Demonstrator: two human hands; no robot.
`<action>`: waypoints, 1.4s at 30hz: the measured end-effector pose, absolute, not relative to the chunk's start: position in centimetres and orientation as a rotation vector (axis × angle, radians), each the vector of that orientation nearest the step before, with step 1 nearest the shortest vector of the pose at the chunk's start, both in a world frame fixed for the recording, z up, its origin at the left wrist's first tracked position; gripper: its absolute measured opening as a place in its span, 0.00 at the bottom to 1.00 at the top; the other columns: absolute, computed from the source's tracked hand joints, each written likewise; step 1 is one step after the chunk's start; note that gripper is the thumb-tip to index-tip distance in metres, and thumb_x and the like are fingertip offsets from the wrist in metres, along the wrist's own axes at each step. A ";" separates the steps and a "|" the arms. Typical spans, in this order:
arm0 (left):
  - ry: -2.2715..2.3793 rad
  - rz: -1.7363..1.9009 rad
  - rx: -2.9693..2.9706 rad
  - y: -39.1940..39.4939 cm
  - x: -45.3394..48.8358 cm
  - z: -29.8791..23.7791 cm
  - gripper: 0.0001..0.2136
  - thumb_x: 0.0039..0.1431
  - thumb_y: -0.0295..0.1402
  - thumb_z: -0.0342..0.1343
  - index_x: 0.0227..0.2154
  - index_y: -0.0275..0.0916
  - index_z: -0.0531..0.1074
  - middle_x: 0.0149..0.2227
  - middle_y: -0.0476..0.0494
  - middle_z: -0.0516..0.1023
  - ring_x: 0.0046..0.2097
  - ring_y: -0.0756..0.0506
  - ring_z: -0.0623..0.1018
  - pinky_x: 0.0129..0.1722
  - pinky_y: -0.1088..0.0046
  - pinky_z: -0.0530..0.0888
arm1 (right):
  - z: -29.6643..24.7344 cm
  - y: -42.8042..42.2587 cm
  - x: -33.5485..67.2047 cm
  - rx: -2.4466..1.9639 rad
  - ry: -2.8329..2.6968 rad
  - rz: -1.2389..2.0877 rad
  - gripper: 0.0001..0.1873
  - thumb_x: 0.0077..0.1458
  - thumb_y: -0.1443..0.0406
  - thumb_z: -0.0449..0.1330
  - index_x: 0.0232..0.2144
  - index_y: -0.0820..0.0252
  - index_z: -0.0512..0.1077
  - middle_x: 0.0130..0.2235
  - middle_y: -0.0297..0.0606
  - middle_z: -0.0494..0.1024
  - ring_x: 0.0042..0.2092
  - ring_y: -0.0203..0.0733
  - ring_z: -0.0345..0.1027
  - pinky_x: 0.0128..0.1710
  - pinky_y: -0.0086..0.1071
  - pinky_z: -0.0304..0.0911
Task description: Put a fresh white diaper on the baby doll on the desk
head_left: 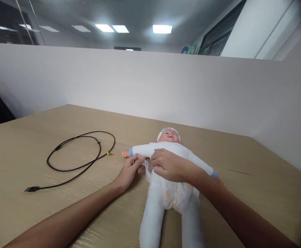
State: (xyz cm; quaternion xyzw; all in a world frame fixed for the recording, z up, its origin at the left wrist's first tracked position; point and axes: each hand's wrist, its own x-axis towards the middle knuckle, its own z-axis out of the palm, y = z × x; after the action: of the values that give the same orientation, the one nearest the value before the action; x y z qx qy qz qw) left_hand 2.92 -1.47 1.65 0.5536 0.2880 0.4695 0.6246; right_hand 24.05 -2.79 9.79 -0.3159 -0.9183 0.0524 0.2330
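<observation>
A baby doll (173, 148) in a white suit with blue cuffs lies on its back, head at the far end, arms spread out. Around its hips is a white diaper (177, 193). At the doll's side, on the left of the view, my left hand (132, 168) pinches the diaper's thin, see-through side flap (147, 169). My right hand (169, 165) lies across the doll's belly with its fingers curled down at the diaper's waist edge on that same side. My right forearm crosses over the doll's arm and hides part of the diaper's waist.
A black USB cable (73, 169) with a yellow tie lies loosely coiled on the wooden table (109, 220), left of the doll. A white partition (130, 82) borders the table's far edge and continues along the right.
</observation>
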 end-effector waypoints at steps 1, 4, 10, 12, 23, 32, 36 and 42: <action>0.655 1.089 1.263 -1.4 3.1 1.6 0.27 0.64 0.59 0.64 0.27 0.42 0.64 0.22 0.56 0.61 0.28 0.50 0.59 0.33 0.70 0.58 | 9.8 -2.9 23.9 -0.870 -2.568 0.156 0.15 0.62 0.70 0.60 0.24 0.51 0.77 0.27 0.32 0.79 0.35 0.46 0.71 0.46 0.43 0.72; 0.630 1.115 1.241 -1.4 3.8 1.4 0.26 0.65 0.57 0.64 0.27 0.41 0.65 0.22 0.57 0.61 0.28 0.50 0.59 0.32 0.70 0.58 | 9.9 -3.3 24.1 -0.921 -2.637 0.251 0.16 0.62 0.73 0.56 0.27 0.53 0.77 0.32 0.35 0.82 0.40 0.48 0.73 0.51 0.47 0.70; 0.599 1.131 1.199 -1.8 6.3 1.5 0.28 0.61 0.61 0.66 0.27 0.41 0.66 0.22 0.57 0.61 0.26 0.51 0.58 0.30 0.72 0.57 | 9.2 -3.1 25.7 -1.034 -1.963 0.704 0.19 0.62 0.72 0.49 0.45 0.55 0.78 0.47 0.39 0.83 0.52 0.48 0.76 0.58 0.45 0.69; 0.602 1.112 1.199 -2.1 7.4 1.8 0.29 0.58 0.62 0.67 0.27 0.41 0.67 0.21 0.58 0.59 0.25 0.52 0.56 0.28 0.72 0.55 | 8.7 -2.7 26.0 -1.014 -1.781 0.787 0.18 0.62 0.70 0.50 0.46 0.57 0.78 0.47 0.41 0.83 0.52 0.49 0.76 0.58 0.45 0.69; 0.760 1.115 1.270 -2.5 9.7 3.9 0.26 0.57 0.56 0.68 0.24 0.41 0.64 0.23 0.56 0.60 0.28 0.51 0.57 0.29 0.72 0.56 | 8.0 -2.4 25.8 -0.951 -1.645 0.926 0.16 0.63 0.66 0.51 0.45 0.58 0.79 0.43 0.40 0.81 0.48 0.46 0.74 0.53 0.41 0.69; 0.876 0.931 1.423 -2.2 9.5 5.7 0.24 0.59 0.55 0.64 0.24 0.42 0.61 0.25 0.54 0.60 0.30 0.49 0.57 0.31 0.69 0.52 | 7.7 -2.2 25.9 -0.921 -1.566 0.940 0.14 0.64 0.65 0.52 0.41 0.57 0.78 0.41 0.39 0.81 0.45 0.45 0.74 0.50 0.39 0.68; 0.894 0.876 1.387 -1.8 9.2 5.6 0.26 0.59 0.56 0.63 0.23 0.42 0.61 0.25 0.54 0.59 0.29 0.49 0.56 0.30 0.68 0.51 | 7.7 -2.2 26.0 -0.914 -1.561 0.954 0.15 0.64 0.66 0.51 0.41 0.57 0.78 0.40 0.38 0.80 0.45 0.45 0.74 0.51 0.39 0.69; 0.863 0.881 1.414 -2.0 9.4 6.0 0.24 0.60 0.56 0.62 0.26 0.42 0.64 0.27 0.54 0.60 0.30 0.49 0.57 0.32 0.67 0.52 | 7.7 -2.3 25.9 -0.916 -1.515 0.934 0.12 0.63 0.65 0.53 0.39 0.57 0.78 0.39 0.38 0.80 0.44 0.44 0.74 0.49 0.38 0.68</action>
State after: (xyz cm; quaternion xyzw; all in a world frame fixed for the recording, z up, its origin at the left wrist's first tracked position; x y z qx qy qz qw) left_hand 9.39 -1.96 5.97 0.6079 0.3707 0.3787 0.5912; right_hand 25.89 -2.29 7.70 -0.3852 -0.6371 0.3929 0.5398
